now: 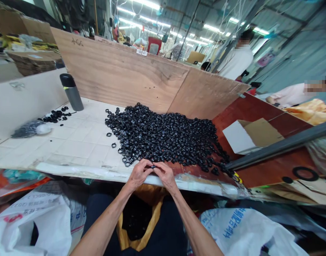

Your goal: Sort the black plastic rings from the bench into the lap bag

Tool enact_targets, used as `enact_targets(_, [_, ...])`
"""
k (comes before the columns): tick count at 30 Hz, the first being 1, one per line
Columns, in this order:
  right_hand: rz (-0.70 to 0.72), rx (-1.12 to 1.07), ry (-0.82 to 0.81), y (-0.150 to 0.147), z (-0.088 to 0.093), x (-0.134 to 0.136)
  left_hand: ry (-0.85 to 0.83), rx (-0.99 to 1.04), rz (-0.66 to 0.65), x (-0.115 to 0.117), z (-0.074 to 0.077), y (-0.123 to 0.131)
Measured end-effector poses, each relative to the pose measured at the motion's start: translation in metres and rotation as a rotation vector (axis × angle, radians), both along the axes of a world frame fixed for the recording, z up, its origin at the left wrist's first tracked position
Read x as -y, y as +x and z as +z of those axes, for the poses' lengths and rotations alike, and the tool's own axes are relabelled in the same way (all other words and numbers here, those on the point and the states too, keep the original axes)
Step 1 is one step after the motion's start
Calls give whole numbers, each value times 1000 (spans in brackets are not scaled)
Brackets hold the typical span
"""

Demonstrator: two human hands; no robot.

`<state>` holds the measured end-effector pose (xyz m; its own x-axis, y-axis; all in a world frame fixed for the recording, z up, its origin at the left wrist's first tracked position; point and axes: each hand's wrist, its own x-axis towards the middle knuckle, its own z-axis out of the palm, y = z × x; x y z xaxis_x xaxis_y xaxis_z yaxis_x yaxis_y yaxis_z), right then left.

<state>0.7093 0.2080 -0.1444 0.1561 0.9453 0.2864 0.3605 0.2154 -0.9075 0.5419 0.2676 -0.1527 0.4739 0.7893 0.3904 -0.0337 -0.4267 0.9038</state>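
Note:
My left hand point(140, 173) and my right hand point(164, 174) meet at the table's front edge, fingertips pinched together. Between them is a small black piece point(152, 166), mostly covered by the fingers; it resembles the rings behind it. Just beyond the hands spreads a large heap of small black plastic rings point(165, 137). Some loose rings lie at the heap's left side. Below my hands, between my legs, an open yellow sack point(155, 220) holds dark contents that I cannot make out singly.
A dark bottle point(73, 94) stands at the back left, near small black parts point(56, 115) and a filled plastic bag point(26, 128). Wooden boards point(125, 74) wall the table. An open carton point(239, 137) and a slanting metal bar point(280, 146) are at right. White sacks point(40, 217) flank my legs.

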Motion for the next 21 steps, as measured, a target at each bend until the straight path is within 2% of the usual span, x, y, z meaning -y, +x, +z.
enact_targets(6, [-35, -223, -151, -1, -14, -3, -60, 32, -23, 0, -5, 2])
enact_targets(8, [-49, -189, -156, -1, -15, -5, -46, 21, -24, 0, -7, 2])
enact_targets(10, [-72, -63, -115, -3, -12, -6, -18, 9, -11, -1, -7, 1])
enact_targets(13, [-98, 199, 38, -7, -6, -6, 28, -22, 8, -1, -5, 1])
enact_targets(15, [-98, 301, 117, -9, -2, -5, 34, -39, 13, -1, -4, 1])
enact_targets(18, [-114, 284, 130, -10, 1, -1, -14, -25, 7, -1, -5, 2])
enact_targets(21, [-82, 115, 64, -7, -1, 3, -44, -6, 7, 0, -5, 2])
